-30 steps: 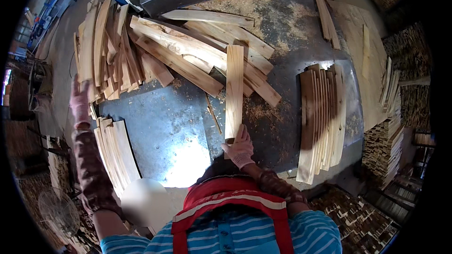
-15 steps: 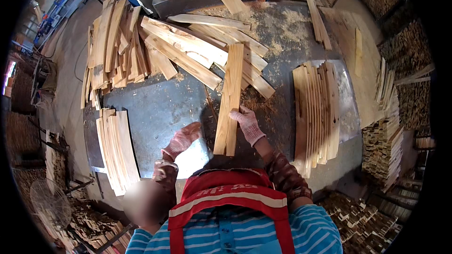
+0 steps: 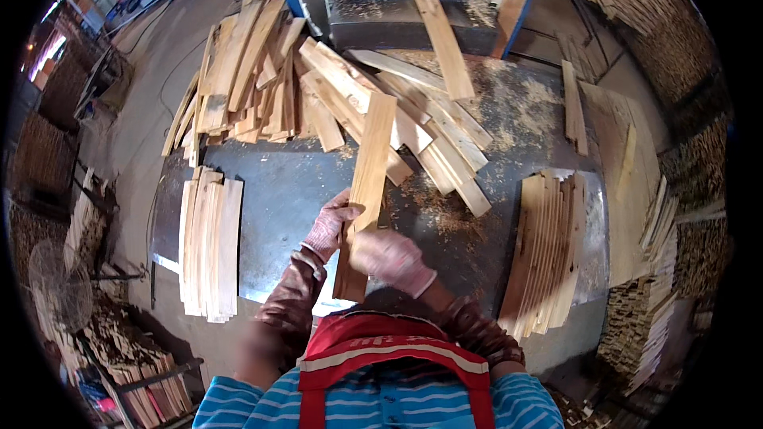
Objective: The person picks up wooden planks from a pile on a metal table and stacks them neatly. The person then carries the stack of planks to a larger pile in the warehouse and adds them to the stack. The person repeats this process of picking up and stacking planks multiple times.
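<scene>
A wooden board lies lengthwise before me, its near end close to my apron and its far end over the loose boards. My left hand, in a pale knit glove, grips its left edge, thumb on top. My right hand, gloved alike, is over the board's near part and smeared by motion; its fingers cannot be made out. Beyond, loose boards lie criss-cross on the dark metal table.
Neat board stacks stand at the table's left and right. A heaped pile of boards is at the far left. A blue-sided machine with a slot stands at the far edge, one board sticking out. Sawdust covers the far right.
My left hand has come right and taken hold of the board. My right hand has let go of the board's right edge and moved over its near part. The view has shifted.
</scene>
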Available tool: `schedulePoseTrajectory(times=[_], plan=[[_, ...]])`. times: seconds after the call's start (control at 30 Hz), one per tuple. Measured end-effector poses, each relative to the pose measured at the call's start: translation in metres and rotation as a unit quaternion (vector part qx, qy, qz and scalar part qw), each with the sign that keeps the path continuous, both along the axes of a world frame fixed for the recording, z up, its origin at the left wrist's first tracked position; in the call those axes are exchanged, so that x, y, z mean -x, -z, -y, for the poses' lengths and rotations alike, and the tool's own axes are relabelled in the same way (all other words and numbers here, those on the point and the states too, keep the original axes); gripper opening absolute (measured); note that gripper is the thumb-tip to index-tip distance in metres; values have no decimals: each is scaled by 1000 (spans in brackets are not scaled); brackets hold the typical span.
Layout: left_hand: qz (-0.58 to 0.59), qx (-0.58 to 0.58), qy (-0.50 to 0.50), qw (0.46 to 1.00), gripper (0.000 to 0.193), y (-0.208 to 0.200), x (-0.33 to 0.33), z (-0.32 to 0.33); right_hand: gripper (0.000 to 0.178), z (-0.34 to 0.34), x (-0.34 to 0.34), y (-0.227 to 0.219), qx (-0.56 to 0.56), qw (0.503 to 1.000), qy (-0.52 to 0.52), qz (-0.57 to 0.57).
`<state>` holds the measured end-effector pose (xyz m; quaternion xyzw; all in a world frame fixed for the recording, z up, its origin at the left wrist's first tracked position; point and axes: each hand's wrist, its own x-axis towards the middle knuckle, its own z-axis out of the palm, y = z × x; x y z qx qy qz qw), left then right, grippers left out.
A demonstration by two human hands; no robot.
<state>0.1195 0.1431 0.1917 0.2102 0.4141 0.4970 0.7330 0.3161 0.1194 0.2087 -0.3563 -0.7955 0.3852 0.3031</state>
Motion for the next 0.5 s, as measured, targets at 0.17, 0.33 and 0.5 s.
schedulePoseTrajectory(times=[0.17, 0.33, 0.5], plan=[[48, 23, -41, 998, 61, 11, 12, -11, 44, -99, -27, 57, 97, 974, 194, 67], [69, 32, -69, 995, 62, 36, 29, -29, 84, -205, -17, 62, 75, 909, 211, 351], [59, 40, -128, 989, 52, 50, 45, -42, 94, -272, 10, 103, -82, 889, 236, 384]])
